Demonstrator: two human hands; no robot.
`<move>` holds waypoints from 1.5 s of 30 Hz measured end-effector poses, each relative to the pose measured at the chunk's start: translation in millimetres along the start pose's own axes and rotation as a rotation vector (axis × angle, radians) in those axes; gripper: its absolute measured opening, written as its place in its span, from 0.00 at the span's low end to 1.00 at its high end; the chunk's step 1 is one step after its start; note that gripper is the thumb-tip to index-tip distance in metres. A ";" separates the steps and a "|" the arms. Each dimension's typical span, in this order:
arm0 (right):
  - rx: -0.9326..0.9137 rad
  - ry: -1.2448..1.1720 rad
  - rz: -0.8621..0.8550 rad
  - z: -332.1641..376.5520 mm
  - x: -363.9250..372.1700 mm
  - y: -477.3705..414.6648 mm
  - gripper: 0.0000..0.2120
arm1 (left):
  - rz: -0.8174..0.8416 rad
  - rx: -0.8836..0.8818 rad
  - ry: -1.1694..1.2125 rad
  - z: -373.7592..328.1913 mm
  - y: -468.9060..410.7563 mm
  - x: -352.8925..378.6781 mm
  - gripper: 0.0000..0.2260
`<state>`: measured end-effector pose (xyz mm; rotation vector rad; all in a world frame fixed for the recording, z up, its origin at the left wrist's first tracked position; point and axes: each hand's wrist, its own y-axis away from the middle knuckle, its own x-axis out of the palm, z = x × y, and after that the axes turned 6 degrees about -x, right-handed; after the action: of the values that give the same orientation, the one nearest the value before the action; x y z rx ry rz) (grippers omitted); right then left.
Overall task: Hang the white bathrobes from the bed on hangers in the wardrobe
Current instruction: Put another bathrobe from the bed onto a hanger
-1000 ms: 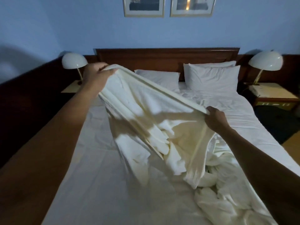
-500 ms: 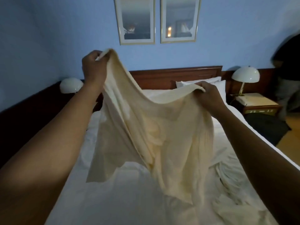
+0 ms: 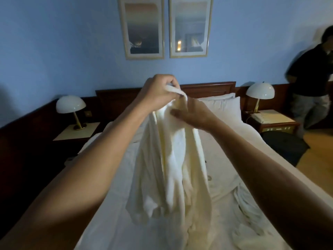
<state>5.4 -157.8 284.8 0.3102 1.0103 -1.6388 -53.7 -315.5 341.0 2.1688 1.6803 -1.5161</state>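
Your left hand (image 3: 158, 91) and right hand (image 3: 193, 114), touching, grip the bathrobe (image 3: 173, 159) by its top, so it hangs lengthwise straight below your curled fingers, over the bed (image 3: 234, 159).

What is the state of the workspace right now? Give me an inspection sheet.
Surface: bed, white sheet rumpled.
Job's things: bathrobe held up over the bed, hanging bunched; crumpled white fabric lies on the bed's right side, possibly another robe; no hanger or wardrobe in view.
Clutter: telephone on the right nightstand; dark bag on the floor beside the bed.
Hands: left hand grips the bathrobe's top edge; right hand grips it just below.
Cables: nothing seen.
Surroundings: left lamp, right lamp, pillows, framed pictures, a blurred person standing far right.
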 end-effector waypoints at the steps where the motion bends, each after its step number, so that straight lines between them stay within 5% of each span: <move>1: 0.039 0.079 -0.022 -10.0 -6.6 -1.4 0.11 | 0.011 0.009 -0.032 8.4 2.4 5.2 0.05; 10: 0.115 -0.211 -0.311 -58.7 -49.0 -15.3 0.13 | -0.316 -0.338 -0.173 143.2 68.9 87.8 0.06; 14: 0.167 -0.193 -0.376 -86.9 -69.7 -15.3 0.12 | -0.318 -0.473 0.028 146.9 46.5 57.6 0.05; 17: 0.189 -0.083 -0.413 -89.8 -85.9 -23.2 0.10 | -0.375 -0.413 0.173 119.5 5.3 18.9 0.10; 22: 0.136 -0.030 -0.465 -76.1 -112.9 -34.7 0.13 | -0.201 -0.310 0.471 53.7 -40.8 -40.6 0.08; 25: 0.096 -0.214 -0.522 -62.5 -124.7 -40.4 0.12 | 0.039 -0.380 0.384 27.4 -41.1 -48.0 0.20; 28: 0.007 -0.259 -0.268 -63.0 -109.5 -31.0 0.02 | 0.198 -0.436 0.507 32.5 -20.9 -32.2 0.16; 30: 0.010 -0.091 0.058 -78.1 -74.0 -15.4 0.08 | 0.235 -0.433 0.545 52.2 -6.6 -11.1 0.12; 32: 0.078 0.159 0.452 -105.0 -23.8 5.8 0.03 | 0.274 -0.414 0.384 83.4 8.1 17.2 0.07; 33: 0.096 0.202 0.556 -118.1 -2.0 16.6 0.09 | 0.330 -0.415 0.274 101.0 18.2 29.6 0.05; 37: 0.210 -0.155 0.416 -151.4 33.8 48.9 0.20 | 0.655 -0.578 -0.105 180.3 57.0 70.5 0.23; 39: 0.199 -0.264 0.406 -155.9 41.1 55.0 0.18 | 0.875 -0.652 -0.185 204.1 79.2 94.7 0.18; 41: 0.172 -0.255 0.510 -159.0 55.4 58.6 0.15 | 1.027 -0.622 -0.187 207.2 102.3 124.5 0.05; 45: 0.138 -0.265 0.617 -185.2 93.1 69.3 0.13 | 1.017 -0.457 0.129 192.6 141.0 192.7 0.17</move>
<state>-19.1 -82.2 81.1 0.4344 0.5267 -1.1459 -85.0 -334.0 36.4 2.2579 0.5827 -0.6452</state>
